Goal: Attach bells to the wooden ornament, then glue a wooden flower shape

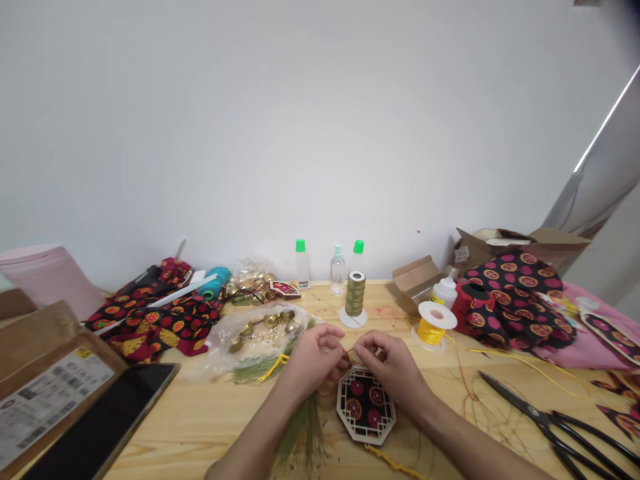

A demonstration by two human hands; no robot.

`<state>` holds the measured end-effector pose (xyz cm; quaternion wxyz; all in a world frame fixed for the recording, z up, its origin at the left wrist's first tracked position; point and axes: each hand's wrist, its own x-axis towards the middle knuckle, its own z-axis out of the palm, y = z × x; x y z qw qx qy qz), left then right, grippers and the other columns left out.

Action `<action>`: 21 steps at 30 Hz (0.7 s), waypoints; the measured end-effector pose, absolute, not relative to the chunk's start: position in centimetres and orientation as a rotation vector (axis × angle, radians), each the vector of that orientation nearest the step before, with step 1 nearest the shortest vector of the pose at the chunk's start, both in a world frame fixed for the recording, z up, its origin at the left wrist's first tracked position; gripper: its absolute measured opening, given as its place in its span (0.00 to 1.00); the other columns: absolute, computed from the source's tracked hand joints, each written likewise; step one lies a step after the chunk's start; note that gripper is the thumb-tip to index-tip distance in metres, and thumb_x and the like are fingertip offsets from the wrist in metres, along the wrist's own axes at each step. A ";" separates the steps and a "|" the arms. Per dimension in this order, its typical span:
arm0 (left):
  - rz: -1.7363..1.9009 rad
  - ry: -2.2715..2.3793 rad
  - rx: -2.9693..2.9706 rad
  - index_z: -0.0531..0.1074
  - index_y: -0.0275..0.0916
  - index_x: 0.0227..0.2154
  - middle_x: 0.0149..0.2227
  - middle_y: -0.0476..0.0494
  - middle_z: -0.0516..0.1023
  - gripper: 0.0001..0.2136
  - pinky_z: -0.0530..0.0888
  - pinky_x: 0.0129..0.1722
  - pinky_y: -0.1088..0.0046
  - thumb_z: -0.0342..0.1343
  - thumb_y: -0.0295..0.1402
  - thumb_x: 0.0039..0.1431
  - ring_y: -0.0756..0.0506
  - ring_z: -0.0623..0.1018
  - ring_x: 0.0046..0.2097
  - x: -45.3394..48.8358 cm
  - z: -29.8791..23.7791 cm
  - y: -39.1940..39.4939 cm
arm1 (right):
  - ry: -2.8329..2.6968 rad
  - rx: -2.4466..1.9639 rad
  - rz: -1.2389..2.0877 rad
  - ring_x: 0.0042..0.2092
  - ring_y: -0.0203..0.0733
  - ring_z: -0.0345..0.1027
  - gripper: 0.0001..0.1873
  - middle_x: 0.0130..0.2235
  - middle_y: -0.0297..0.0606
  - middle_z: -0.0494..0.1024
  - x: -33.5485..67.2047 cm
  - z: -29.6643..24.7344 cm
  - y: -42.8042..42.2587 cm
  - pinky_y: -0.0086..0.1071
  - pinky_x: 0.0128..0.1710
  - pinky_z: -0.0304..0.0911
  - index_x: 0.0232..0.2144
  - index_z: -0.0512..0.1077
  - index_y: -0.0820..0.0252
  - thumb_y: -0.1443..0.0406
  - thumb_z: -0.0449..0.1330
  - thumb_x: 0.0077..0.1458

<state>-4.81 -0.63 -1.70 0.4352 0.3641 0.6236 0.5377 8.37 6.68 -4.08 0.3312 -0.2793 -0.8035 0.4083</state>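
My left hand (320, 353) is closed, its thumb and fingers pinching a thin reddish cord (349, 351). My right hand (384, 357) pinches the same cord from the other side, so the fingertips almost meet. Just below them lies an octagonal ornament (367, 405) with a pale lattice frame and dark fabric with magenta and orange rounds. A twisted yellow cord (393, 460) runs from its lower edge. Under my left wrist a green tassel (303, 433) fans out on the wooden table (200, 427). My fingers partly hide the cord's ends.
Black scissors (543, 417) lie at right, near a yellow cord spool (433, 325). An olive thread cone (355, 295) stands ahead. A plastic bag of gold bells (265, 330), patterned fabric (165, 320), a phone (105, 427) and a cardboard box (50, 333) occupy the left.
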 end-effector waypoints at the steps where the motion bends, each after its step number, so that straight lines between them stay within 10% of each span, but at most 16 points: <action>1: 1.348 1.550 0.917 0.65 0.36 0.28 0.19 0.52 0.71 0.12 0.68 0.19 0.78 0.58 0.26 0.36 0.49 0.74 0.23 -4.9 -1.8 -0.6 | -2.082 -0.742 1.090 0.25 0.35 0.61 0.10 0.23 0.35 0.72 8.3 -4.1 6.7 0.26 0.23 0.56 0.22 0.70 0.62 0.63 0.53 0.48; 21: 1.389 1.353 0.900 0.67 0.34 0.30 0.21 0.52 0.70 0.14 0.65 0.23 0.79 0.61 0.30 0.37 0.54 0.69 0.22 -5.4 -1.9 -0.7 | -2.186 -0.537 1.083 0.27 0.34 0.62 0.07 0.25 0.34 0.72 8.4 -3.7 6.8 0.26 0.26 0.56 0.23 0.72 0.59 0.64 0.55 0.48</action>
